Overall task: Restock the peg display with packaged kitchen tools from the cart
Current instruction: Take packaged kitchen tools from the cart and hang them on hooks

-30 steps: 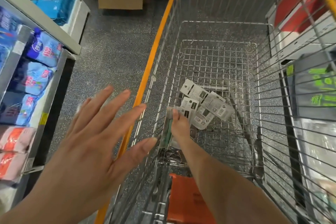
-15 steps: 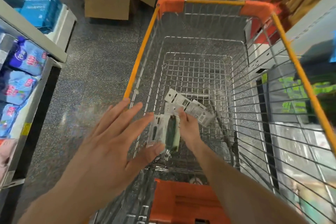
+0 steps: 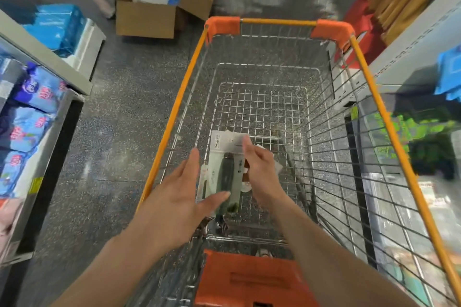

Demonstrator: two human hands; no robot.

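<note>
A packaged kitchen tool (image 3: 225, 172), a dark green tool on a pale card, is held above the wire cart (image 3: 262, 97). My right hand (image 3: 259, 169) grips its right side with the fingers curled round the card. My left hand (image 3: 179, 197) comes in from the left with straight fingers, and its thumb lies across the lower front of the package. A few more white-carded packages (image 3: 277, 164) lie on the cart's floor, mostly hidden behind my right hand.
The cart has an orange rim (image 3: 174, 112) and an orange child seat (image 3: 249, 279) close to me. Shelves of blue and pink packs (image 3: 30, 117) stand at the left. An open cardboard box (image 3: 159, 7) sits on the floor ahead. More shelving (image 3: 411, 132) lines the right side.
My right hand has lifted one package up off the cart floor. My left hand has moved right to meet it and now touches it. The view has tilted up.
</note>
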